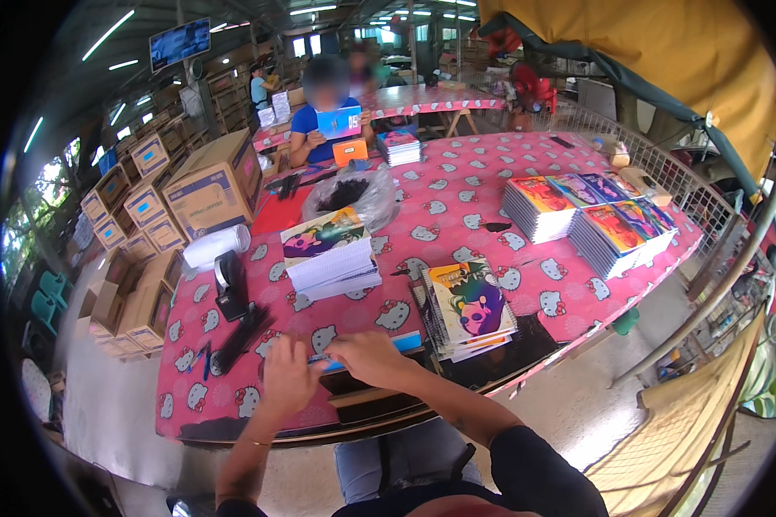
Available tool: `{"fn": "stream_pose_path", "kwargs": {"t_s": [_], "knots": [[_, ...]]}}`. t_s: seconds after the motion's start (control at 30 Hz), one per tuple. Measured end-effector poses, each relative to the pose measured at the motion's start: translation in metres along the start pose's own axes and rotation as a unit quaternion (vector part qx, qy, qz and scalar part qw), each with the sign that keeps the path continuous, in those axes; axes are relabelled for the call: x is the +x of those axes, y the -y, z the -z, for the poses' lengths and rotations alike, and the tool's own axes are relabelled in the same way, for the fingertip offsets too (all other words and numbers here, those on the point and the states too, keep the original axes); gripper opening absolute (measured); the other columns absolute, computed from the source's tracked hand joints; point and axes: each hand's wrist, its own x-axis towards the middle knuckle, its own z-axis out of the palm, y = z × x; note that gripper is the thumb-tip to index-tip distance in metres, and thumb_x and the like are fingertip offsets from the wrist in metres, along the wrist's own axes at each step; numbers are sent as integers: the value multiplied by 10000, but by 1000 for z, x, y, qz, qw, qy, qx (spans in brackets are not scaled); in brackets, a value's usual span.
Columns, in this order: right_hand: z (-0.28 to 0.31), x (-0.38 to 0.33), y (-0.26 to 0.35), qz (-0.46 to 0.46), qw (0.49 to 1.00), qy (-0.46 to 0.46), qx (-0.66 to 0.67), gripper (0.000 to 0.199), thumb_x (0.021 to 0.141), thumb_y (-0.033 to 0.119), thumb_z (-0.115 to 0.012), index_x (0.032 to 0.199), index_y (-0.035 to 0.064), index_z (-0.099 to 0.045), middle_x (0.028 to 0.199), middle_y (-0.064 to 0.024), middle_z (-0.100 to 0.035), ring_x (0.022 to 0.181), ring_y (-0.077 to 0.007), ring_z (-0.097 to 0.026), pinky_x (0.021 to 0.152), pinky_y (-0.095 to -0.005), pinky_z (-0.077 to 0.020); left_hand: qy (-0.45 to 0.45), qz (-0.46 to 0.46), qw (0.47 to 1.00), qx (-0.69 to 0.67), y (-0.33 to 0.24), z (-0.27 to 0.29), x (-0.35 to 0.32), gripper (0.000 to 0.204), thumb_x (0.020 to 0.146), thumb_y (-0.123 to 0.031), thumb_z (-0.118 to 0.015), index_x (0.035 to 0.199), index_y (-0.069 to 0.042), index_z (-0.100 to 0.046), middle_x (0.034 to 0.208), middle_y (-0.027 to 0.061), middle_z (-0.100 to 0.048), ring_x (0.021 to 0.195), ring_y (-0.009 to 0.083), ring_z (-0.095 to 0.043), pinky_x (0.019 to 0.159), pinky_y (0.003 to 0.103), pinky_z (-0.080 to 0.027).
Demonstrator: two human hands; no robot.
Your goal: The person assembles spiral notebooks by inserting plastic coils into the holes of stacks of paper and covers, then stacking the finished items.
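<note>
Close together at the table's near edge, both my hands work over a narrow blue strip (pixel 407 341) lying along a dark wooden fixture (pixel 375 407). My left hand (pixel 288 379) is closed with curled fingers at the strip's left end; what it grips is hidden. My right hand (pixel 366 358) bends over the strip, fingers pressed together on something too small to make out. Left of them lies a bundle of thin black binding wires (pixel 240 339). A stack of spiral notebooks (pixel 470 310) with colourful covers sits to the right, and a fanned stack of unbound notebooks (pixel 329 250) lies beyond my hands.
A black tape dispenser (pixel 230 289) and a white roll (pixel 217 247) stand at left. Notebook piles (pixel 591 220) fill the far right of the pink table (pixel 440 194). A plastic bag of black pieces (pixel 353 196) lies farther back. Across sits a person (pixel 315 133) holding a blue notebook. Cardboard boxes (pixel 211 185) stand left.
</note>
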Motion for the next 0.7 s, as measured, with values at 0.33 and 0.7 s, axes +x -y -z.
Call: {"fn": "stream_pose_path", "kwargs": {"t_s": [0.33,0.7], "knots": [[14,-9,-3,27,999,14,-22,198,931,192,-622,1101,105,-677,993,-94,-714,853,-338,-693,737,-472,-539,-61,38,994,84,-21,-43,-27,838,1017,-581,-378,1497,104,-330,1569,321,-305,1492,491,-228,1167,696,-37],[32,-24,-8,18,997,36,-62,270,922,192,-638,1190,161,-661,1042,-85,-707,907,-326,-691,765,-473,-532,-34,-59,997,46,-24,-83,-77,823,966,-547,-513,1479,82,-377,1550,314,-349,1478,460,-287,1184,648,-138]]}}
